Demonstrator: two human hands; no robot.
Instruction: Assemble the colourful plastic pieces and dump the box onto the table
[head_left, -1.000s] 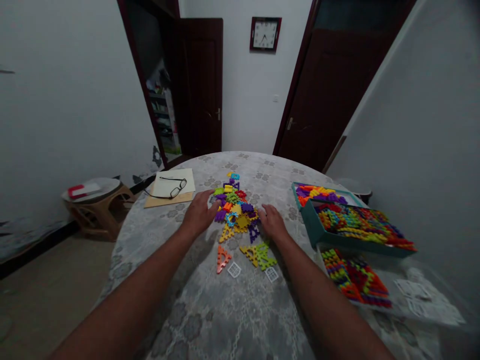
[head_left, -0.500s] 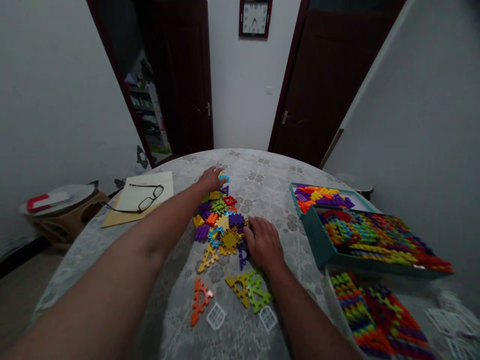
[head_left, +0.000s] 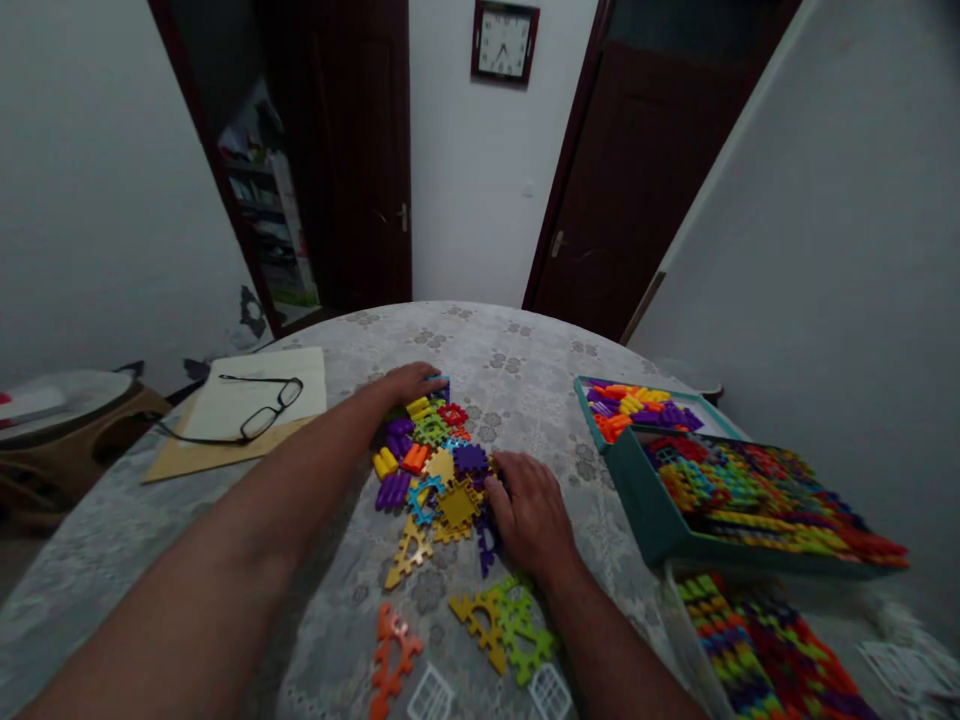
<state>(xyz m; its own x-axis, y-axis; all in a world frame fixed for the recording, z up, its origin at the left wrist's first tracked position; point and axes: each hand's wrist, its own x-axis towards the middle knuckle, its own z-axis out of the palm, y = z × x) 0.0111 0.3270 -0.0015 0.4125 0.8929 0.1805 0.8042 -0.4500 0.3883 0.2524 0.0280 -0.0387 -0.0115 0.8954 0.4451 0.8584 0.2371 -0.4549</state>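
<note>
Centrally, toy pieces (head_left: 440, 465) run up-frame; right hand (head_left: 531, 510) loosely spread at right edge; left hand (head_left: 415, 383) at top end, grip I can't tell.

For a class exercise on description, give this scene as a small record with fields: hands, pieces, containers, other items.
Pile: mixed colourful plastic pieces
Left hand: at the pile's far end; grip unclear
Right hand: at the pile's right side, palm down
Nearer pieces: orange triangle, yellow triangle, green piece, two white grids
Containers: teal box and clear container, right
Other items: eyeglasses on papers, left
</note>
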